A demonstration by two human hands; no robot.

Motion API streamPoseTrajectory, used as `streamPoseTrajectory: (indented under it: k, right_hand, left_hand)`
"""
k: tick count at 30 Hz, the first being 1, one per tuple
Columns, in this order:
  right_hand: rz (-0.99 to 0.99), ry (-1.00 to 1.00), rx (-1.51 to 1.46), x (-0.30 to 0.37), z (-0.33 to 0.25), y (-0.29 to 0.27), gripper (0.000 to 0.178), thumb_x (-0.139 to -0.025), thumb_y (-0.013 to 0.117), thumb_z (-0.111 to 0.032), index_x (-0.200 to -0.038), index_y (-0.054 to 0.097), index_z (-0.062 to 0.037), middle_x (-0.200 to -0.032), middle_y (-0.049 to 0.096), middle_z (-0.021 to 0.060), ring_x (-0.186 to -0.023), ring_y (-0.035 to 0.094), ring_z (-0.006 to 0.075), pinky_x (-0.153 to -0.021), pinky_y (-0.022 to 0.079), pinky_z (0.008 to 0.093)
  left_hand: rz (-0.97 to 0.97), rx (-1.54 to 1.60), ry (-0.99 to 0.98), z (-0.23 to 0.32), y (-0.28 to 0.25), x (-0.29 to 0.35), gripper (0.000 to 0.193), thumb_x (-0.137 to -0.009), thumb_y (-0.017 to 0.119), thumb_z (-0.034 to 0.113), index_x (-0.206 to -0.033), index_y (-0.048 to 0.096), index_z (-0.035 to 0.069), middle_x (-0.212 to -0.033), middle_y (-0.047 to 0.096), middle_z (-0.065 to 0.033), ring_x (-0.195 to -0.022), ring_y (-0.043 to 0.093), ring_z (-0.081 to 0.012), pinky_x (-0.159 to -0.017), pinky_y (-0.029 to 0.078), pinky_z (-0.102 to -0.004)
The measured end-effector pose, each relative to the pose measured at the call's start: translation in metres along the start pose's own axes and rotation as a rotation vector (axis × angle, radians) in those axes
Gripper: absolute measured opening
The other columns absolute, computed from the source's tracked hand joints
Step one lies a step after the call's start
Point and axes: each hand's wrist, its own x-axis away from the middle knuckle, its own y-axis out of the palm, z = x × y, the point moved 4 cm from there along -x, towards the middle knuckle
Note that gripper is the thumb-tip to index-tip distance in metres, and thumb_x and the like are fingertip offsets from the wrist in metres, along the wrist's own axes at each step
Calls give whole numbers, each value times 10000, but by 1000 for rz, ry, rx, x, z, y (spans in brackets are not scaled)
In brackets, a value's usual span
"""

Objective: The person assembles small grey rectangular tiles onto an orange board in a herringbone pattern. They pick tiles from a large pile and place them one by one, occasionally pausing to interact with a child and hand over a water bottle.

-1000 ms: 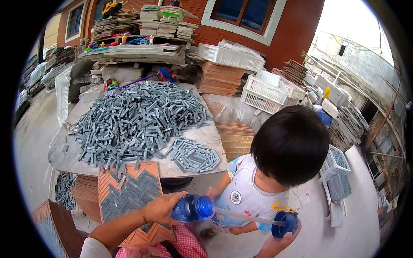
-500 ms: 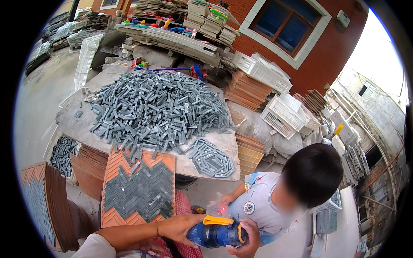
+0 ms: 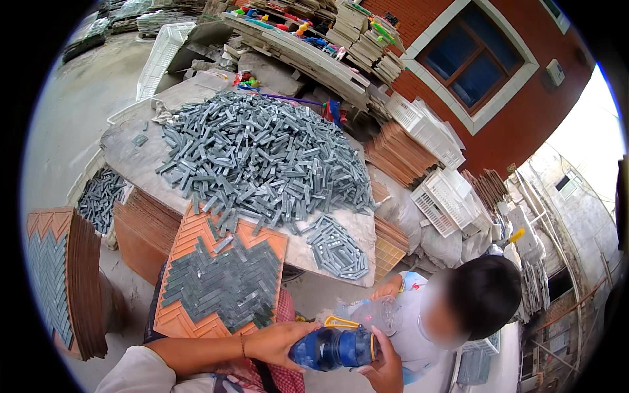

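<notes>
A blue water bottle (image 3: 324, 348) with a yellow loop handle lies on its side between my hands. My left hand (image 3: 278, 344) is wrapped round one end of it. At the other end, my right hand (image 3: 385, 368) has its fingers closed round the rim by the lid. Close beside the bottle, another person (image 3: 409, 327) in a light shirt has a hand at a clear plastic thing (image 3: 381, 313) whose kind I cannot make out. Left of my hands rests an orange grid board (image 3: 190, 314), partly filled with dark green tile strips (image 3: 223, 285) in a herringbone pattern.
Beyond the board, a table (image 3: 128, 160) bears a large heap of grey-green tile strips (image 3: 268, 157) and a smaller pile (image 3: 337, 249). A stack of boards (image 3: 85, 288) stands at the left. White crates (image 3: 442, 203) and stacked brown boards (image 3: 400, 154) are at the right.
The view has tilted and shifted, so the table and board sit differently. Both hands still hold the bottle. The other person's hand and the clear plastic thing have risen beside it.
</notes>
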Motion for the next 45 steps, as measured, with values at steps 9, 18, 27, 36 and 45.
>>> streamPoseTrajectory:
  k: [9,18,27,36,45]
  right_hand:
    - [-98,-499,111,-13,-36,3,698,-543,800,-437,-1051,589,-7,-1013,614,151,-955,581,307,-893,428,404]
    - [-39,-363,360,-18,-46,13,691,-561,782,-433,-1052,569,5,-969,598,165,-859,572,359,-804,452,409]
    - [-371,-346,675,7,-29,-18,805,-766,597,-528,-1310,364,17,-1333,379,249,-1243,350,398,-1042,229,494]
    - [-311,-451,467,-19,-30,24,560,-714,708,-262,-1196,519,-48,-1123,548,177,-1050,505,313,-942,365,432]
    - [-338,-547,316,-62,-72,83,566,-694,719,-258,-1180,521,-46,-1105,549,169,-1040,506,303,-928,375,421]
  left_hand:
    - [-177,176,41,-6,-2,14,982,-643,777,352,-1369,239,-32,-1195,494,-263,-1064,539,-363,-897,429,-373]
    - [-38,202,54,-7,-1,17,1000,-637,788,355,-1384,228,-2,-1214,495,-250,-1094,525,-354,-916,419,-373]
    - [-23,126,18,-17,-15,17,971,-657,774,358,-1384,229,15,-1248,478,-233,-1076,539,-357,-891,445,-362]
    - [-5,177,61,8,-10,23,1024,-598,795,494,-1366,301,31,-1207,491,-235,-1070,522,-319,-900,405,-389]
    - [198,149,-33,29,-59,59,1010,-593,798,481,-1362,308,46,-1193,503,-223,-1059,529,-312,-893,411,-389]
